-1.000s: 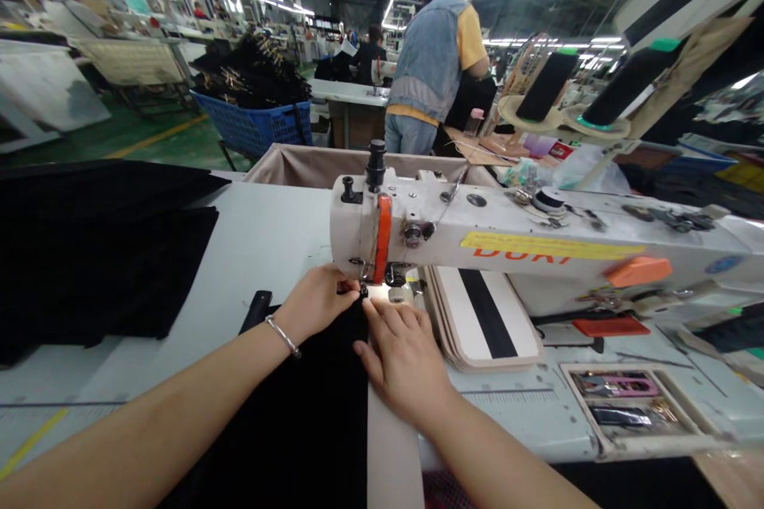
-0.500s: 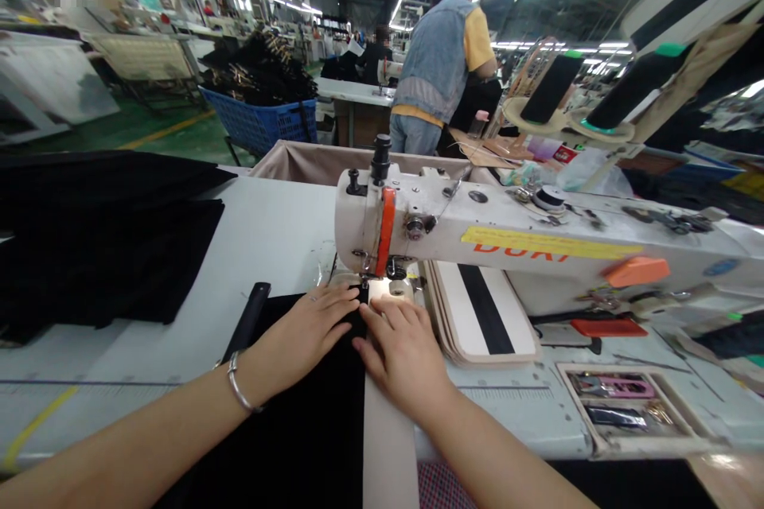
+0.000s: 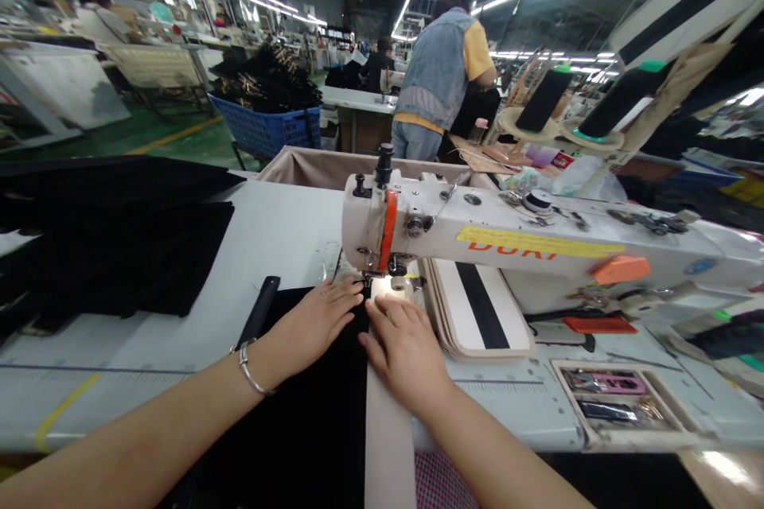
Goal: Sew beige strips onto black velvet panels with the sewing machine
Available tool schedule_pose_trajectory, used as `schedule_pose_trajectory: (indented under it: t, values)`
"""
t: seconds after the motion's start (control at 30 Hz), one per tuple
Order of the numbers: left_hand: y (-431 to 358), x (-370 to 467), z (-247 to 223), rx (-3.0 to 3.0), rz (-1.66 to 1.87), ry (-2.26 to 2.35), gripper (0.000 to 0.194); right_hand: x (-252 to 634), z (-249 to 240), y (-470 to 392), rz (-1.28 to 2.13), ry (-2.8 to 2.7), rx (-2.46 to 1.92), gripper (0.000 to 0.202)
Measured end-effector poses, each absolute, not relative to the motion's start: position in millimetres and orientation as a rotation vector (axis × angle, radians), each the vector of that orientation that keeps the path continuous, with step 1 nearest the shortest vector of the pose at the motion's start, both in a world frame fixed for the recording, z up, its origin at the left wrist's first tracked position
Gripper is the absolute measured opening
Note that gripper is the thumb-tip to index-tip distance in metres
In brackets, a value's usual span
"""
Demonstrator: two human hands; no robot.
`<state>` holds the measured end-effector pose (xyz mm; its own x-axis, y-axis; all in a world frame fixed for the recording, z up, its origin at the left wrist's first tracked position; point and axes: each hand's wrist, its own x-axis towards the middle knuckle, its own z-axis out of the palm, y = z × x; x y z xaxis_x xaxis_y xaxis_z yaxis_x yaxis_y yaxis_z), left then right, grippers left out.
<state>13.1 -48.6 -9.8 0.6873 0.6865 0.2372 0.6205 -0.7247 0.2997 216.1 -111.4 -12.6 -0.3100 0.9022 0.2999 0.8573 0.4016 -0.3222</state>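
My left hand [image 3: 316, 322], with a silver bracelet at the wrist, lies flat on a piece of black fabric [image 3: 316, 429]. Its fingertips are just in front of the needle area of a white sewing machine [image 3: 442, 215]. Close beside it, my right hand [image 3: 409, 350] rests on a pale beige strip [image 3: 389, 445] that runs along the black fabric's right edge. The fingers of both hands are stretched forward and pressed down, not gripping. A small lamp lights the spot by the presser foot, where the fabric's far end is partly hidden by my fingers.
Right of the needle lies a stack of pale panels [image 3: 477, 310] with a black stripe. Nearer me is a tray of small tools [image 3: 621, 406]. Black fabric pieces [image 3: 119, 238] cover the left side. Beyond stand a blue basket [image 3: 268, 127] and a person in a denim vest [image 3: 435, 71].
The camera view has shifted slightly, so the scene sits a little differently in the picture. Both hands stay at the needle area, with hardly any movement relative to the machine.
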Motion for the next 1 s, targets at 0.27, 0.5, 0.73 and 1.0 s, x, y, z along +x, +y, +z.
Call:
schedule_pose_trajectory:
  t: [0.27,0.5,0.73,1.0]
  values:
    - [-161.0,-25.7,13.2,2.747,0.267,0.515,0.069,228.9,-16.9,-203.2,0.272,-2.208,-1.287,0.037]
    - [-175.7,-19.7,1.8,2.906,0.195,0.464,0.046,232.4,-17.7,-227.7,0.183,-2.297,-1.189,0.042]
    - [-168.4,-19.2,8.4,2.840,0.232,0.624,0.048,230.7,-14.1,-227.1,0.060,-2.360,-1.160,0.040]
    - [-127.7,4.5,-0.8,2.917,0.273,0.872,0.055,221.6,-21.1,-219.1,0.024,-2.229,-1.149,0.024]
